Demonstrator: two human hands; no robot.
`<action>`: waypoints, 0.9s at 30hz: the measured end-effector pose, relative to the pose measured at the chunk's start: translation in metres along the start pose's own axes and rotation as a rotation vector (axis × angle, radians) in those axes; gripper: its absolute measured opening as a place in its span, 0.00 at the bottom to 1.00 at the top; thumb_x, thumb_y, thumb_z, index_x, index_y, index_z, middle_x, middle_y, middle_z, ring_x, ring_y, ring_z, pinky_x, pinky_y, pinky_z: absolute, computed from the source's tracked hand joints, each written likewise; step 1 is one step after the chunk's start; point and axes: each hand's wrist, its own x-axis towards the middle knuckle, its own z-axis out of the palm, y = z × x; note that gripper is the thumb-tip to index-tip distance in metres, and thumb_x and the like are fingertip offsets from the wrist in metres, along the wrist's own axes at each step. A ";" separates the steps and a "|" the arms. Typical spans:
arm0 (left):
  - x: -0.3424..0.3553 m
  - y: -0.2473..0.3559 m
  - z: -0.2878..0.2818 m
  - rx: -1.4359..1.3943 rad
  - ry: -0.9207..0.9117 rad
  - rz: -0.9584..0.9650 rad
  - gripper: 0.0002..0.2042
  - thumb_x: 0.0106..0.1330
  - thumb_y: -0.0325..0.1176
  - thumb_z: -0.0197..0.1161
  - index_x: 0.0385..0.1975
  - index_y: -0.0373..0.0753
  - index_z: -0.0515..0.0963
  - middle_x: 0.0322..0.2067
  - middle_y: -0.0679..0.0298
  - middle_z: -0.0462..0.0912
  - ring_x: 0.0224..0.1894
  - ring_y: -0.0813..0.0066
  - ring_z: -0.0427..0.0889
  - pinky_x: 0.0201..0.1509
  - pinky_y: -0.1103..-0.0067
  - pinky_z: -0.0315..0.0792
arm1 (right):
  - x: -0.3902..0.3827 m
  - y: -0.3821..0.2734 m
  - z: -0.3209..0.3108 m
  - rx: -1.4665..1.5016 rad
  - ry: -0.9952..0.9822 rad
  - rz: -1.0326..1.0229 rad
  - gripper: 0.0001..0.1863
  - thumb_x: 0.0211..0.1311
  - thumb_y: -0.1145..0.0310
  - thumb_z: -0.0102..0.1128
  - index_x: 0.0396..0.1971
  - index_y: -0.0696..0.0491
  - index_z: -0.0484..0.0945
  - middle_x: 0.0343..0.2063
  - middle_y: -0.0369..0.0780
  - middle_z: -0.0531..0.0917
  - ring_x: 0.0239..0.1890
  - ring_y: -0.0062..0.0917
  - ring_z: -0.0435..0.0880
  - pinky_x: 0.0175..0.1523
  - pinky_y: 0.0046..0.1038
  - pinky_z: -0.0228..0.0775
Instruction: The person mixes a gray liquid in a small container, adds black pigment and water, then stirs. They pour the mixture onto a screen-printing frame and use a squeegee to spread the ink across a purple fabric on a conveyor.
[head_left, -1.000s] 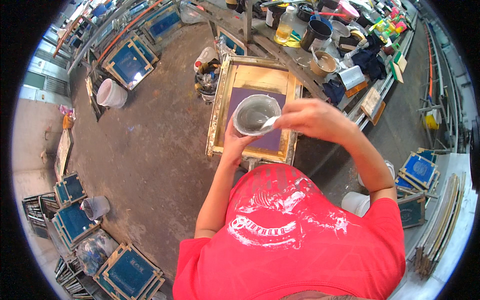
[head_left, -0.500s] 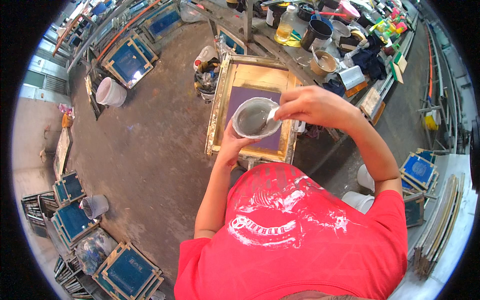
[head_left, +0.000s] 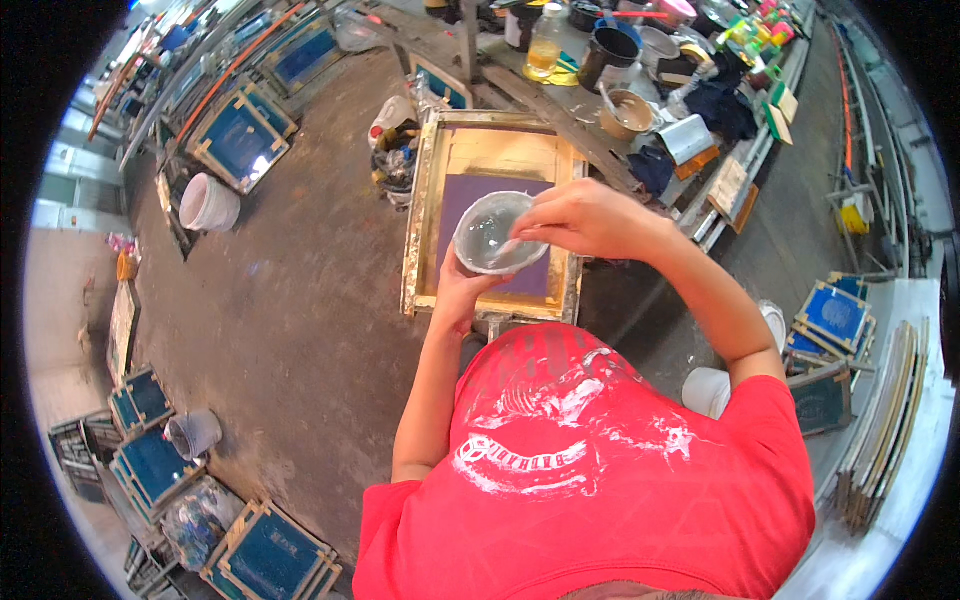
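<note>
Worn grey-brown floor [head_left: 290,330] surrounds you, with a cluttered bench [head_left: 575,98] towards the upper right. Your bowl [head_left: 478,208] is held above the wooden frame [head_left: 415,220], over the near half of its purple panel [head_left: 528,281], inside the side edges. It looks light and thin-walled, probably a little flexible; its greyish contents seem wet, so expect slickness near the rim. Supporting it low, under the near-left wall, should suit it best. Your left hand [head_left: 463,292] cups there, wrist beneath, though its fingertips are partly hidden. Your right hand [head_left: 580,220] pinches a white utensil [head_left: 506,247], knuckles up, elbow bent outwards, forearm angled in from the right; the utensil slants down and left into the bowl.
</note>
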 end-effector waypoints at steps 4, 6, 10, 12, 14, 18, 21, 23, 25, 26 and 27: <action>0.002 -0.002 0.001 0.105 -0.057 0.082 0.41 0.45 0.14 0.75 0.64 0.37 0.69 0.57 0.59 0.78 0.58 0.65 0.80 0.55 0.70 0.82 | -0.002 0.014 0.002 -0.092 0.175 0.026 0.10 0.69 0.65 0.59 0.44 0.51 0.85 0.33 0.43 0.84 0.38 0.39 0.84 0.44 0.38 0.75; 0.003 0.000 0.000 0.077 -0.003 0.033 0.40 0.45 0.14 0.75 0.64 0.38 0.69 0.57 0.60 0.78 0.57 0.65 0.80 0.56 0.70 0.82 | -0.008 0.019 -0.005 -0.171 0.227 0.095 0.10 0.69 0.65 0.60 0.42 0.52 0.86 0.34 0.43 0.85 0.39 0.39 0.85 0.45 0.38 0.75; 0.007 -0.002 0.003 0.084 0.027 -0.007 0.38 0.47 0.14 0.73 0.63 0.39 0.69 0.57 0.61 0.78 0.58 0.66 0.80 0.56 0.70 0.81 | -0.016 0.015 -0.005 0.100 0.017 0.100 0.11 0.69 0.65 0.59 0.39 0.55 0.86 0.36 0.45 0.87 0.42 0.40 0.85 0.49 0.39 0.75; 0.007 -0.005 0.005 0.068 -0.010 -0.012 0.38 0.48 0.15 0.74 0.63 0.39 0.69 0.58 0.62 0.77 0.59 0.66 0.79 0.56 0.70 0.81 | -0.013 0.016 0.003 0.070 0.087 0.055 0.12 0.67 0.64 0.59 0.41 0.55 0.86 0.37 0.46 0.88 0.41 0.41 0.86 0.48 0.39 0.77; 0.007 -0.009 0.007 0.139 -0.011 -0.001 0.39 0.48 0.16 0.75 0.64 0.39 0.69 0.59 0.62 0.76 0.59 0.66 0.79 0.56 0.70 0.81 | -0.008 0.023 0.008 0.033 0.190 0.013 0.12 0.67 0.66 0.57 0.38 0.54 0.87 0.35 0.46 0.88 0.40 0.42 0.86 0.47 0.40 0.78; 0.006 -0.011 0.008 0.048 -0.081 0.068 0.41 0.45 0.21 0.78 0.65 0.39 0.69 0.58 0.63 0.78 0.56 0.69 0.81 0.54 0.72 0.79 | -0.008 0.046 0.001 -0.255 0.038 0.245 0.12 0.69 0.66 0.57 0.44 0.55 0.84 0.36 0.46 0.86 0.43 0.42 0.85 0.50 0.39 0.76; 0.007 -0.009 0.011 0.079 -0.058 -0.007 0.43 0.44 0.20 0.78 0.66 0.39 0.68 0.58 0.63 0.77 0.56 0.67 0.81 0.54 0.70 0.80 | -0.003 0.054 -0.004 0.100 0.038 0.079 0.14 0.65 0.60 0.57 0.36 0.55 0.86 0.34 0.46 0.88 0.39 0.43 0.87 0.47 0.42 0.77; 0.005 -0.008 0.015 0.095 -0.055 -0.083 0.44 0.42 0.16 0.77 0.66 0.39 0.67 0.60 0.61 0.76 0.60 0.64 0.78 0.59 0.68 0.80 | 0.004 0.054 -0.001 0.161 -0.034 0.160 0.16 0.69 0.58 0.56 0.42 0.54 0.85 0.34 0.47 0.88 0.41 0.44 0.87 0.48 0.41 0.77; 0.004 -0.007 0.021 0.109 -0.125 -0.018 0.46 0.42 0.18 0.77 0.68 0.39 0.66 0.58 0.62 0.77 0.58 0.66 0.80 0.55 0.70 0.81 | 0.015 0.057 0.005 0.008 0.084 0.223 0.21 0.71 0.53 0.55 0.54 0.51 0.81 0.42 0.48 0.87 0.44 0.42 0.86 0.50 0.41 0.76; 0.003 -0.007 0.024 0.138 -0.135 -0.006 0.46 0.42 0.19 0.77 0.68 0.39 0.65 0.57 0.63 0.78 0.57 0.67 0.81 0.53 0.71 0.81 | 0.019 0.062 0.006 -0.059 0.238 0.140 0.23 0.72 0.51 0.54 0.57 0.50 0.79 0.45 0.48 0.85 0.45 0.42 0.85 0.51 0.41 0.76; 0.001 -0.007 0.026 0.087 -0.137 0.006 0.47 0.41 0.19 0.77 0.69 0.39 0.65 0.57 0.63 0.78 0.57 0.66 0.81 0.53 0.70 0.81 | 0.024 0.069 0.004 -0.144 0.347 0.122 0.25 0.72 0.50 0.54 0.60 0.49 0.76 0.49 0.48 0.84 0.47 0.42 0.85 0.53 0.41 0.76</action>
